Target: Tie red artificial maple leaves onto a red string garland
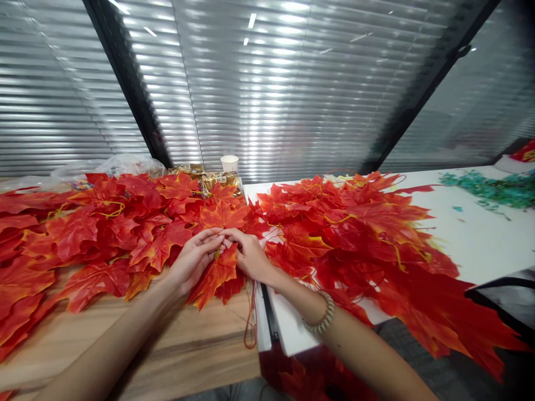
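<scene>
Both hands meet at the middle of the view, fingertips together over the stem end of a red-orange artificial maple leaf point(219, 271). My left hand point(196, 255) is closed around the leaf's stem end from the left, thumb and fingers pinched. From the right, my right hand point(247, 252) pinches at the same spot, with a coiled band on its forearm. The leaf hangs down between the hands. A red cord point(251, 323) dangles below the right hand, over the table edge. Piles of red leaves point(146, 223) lie around both hands.
More leaves point(355, 234) cover the white table point(485, 245) at right, some hanging over its edge. Gold packets point(221, 181), a paper cup point(229, 163) and clear plastic bags point(129, 165) stand behind. Teal foliage point(497, 187) lies far right. Wooden table point(200, 345) is in front.
</scene>
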